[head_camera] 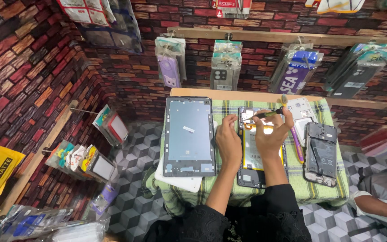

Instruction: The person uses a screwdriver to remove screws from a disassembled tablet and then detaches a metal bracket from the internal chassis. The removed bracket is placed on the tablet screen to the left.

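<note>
Now we pinch a yellow-handled black screwdriver [269, 113] in our right hand [272, 134], left hand [228, 141] with fingers together steadying the opened black tablet [252, 172] on the green checked table [319, 190].

Opened tablet [252, 154] half under hands [272, 136]

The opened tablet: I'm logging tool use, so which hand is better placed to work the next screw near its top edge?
Probably the right hand: it holds the screwdriver with the tip at the opened tablet's top. The left hand rests flat beside it, toolless.
</note>
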